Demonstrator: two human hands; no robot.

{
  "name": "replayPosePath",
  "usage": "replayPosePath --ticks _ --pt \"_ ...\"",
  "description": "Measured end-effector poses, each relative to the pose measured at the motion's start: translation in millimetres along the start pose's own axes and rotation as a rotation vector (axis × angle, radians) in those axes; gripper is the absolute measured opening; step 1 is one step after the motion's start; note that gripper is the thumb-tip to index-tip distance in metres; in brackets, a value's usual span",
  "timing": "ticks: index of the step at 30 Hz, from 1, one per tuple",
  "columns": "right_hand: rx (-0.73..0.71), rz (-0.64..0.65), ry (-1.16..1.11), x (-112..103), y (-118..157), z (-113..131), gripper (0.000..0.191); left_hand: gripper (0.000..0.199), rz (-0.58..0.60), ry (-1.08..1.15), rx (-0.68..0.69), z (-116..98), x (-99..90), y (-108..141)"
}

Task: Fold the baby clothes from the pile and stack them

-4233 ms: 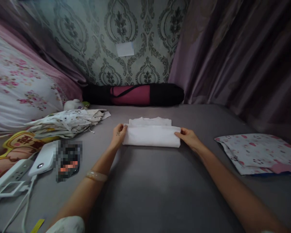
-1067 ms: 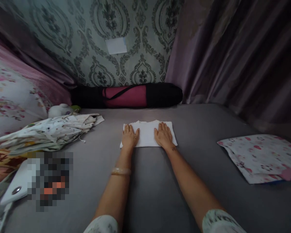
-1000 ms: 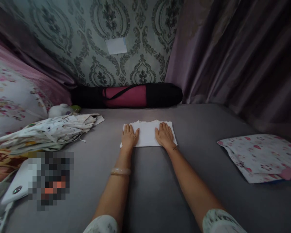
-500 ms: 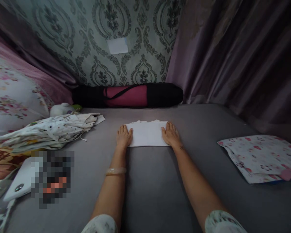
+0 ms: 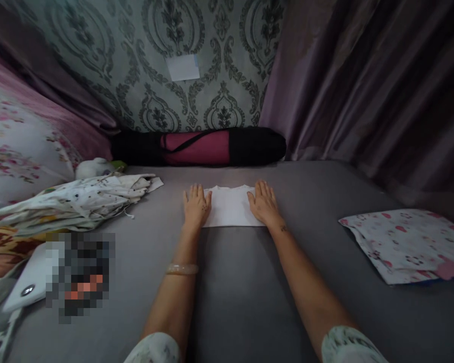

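Observation:
A white folded cloth [image 5: 229, 206], likely a garment, lies flat on the grey bed sheet [image 5: 242, 292]. Its far edge is slightly uneven, with small raised bumps. Over its left end is my left hand [image 5: 196, 204], palm down, fingers stretched out and pointing away from me. My right hand [image 5: 264, 201] covers the right end in the same way, thumb turned inward. Neither hand grips the cloth. A pale bangle circles my left wrist.
A black and red long bag [image 5: 196, 147] lies along the wall. At left are crumpled patterned clothes [image 5: 94, 199], a floral pillow [image 5: 18, 151] and a white device [image 5: 34, 277] with a cable. Folded printed fabric [image 5: 408, 242] rests at right, near the curtains [image 5: 348, 91].
Both hands have shifted slightly away from me and a little inward, their fingertips now reaching the cloth's far edge or past it. The cloth stays in place.

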State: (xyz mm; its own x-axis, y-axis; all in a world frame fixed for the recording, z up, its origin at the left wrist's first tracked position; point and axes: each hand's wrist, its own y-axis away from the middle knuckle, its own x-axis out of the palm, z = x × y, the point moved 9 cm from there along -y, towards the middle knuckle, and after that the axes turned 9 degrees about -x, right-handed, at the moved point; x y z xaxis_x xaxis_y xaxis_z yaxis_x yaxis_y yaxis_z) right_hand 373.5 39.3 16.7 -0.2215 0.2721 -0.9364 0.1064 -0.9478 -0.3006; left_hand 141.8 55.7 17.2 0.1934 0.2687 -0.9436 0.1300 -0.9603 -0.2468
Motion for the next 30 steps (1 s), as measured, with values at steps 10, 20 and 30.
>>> replayPosePath --ticks 10,20,30 --pt "0.052 0.138 0.015 37 6 -11 0.069 0.067 0.161 -0.056 -0.024 10 41.8 0" --pt "0.019 0.053 0.000 15 1 9 0.062 0.065 0.041 -0.062 0.045 -12 18.9 4" --pt "-0.010 0.143 0.008 33 8 22 0.058 0.063 0.180 -0.089 0.062 -17 39.8 13"
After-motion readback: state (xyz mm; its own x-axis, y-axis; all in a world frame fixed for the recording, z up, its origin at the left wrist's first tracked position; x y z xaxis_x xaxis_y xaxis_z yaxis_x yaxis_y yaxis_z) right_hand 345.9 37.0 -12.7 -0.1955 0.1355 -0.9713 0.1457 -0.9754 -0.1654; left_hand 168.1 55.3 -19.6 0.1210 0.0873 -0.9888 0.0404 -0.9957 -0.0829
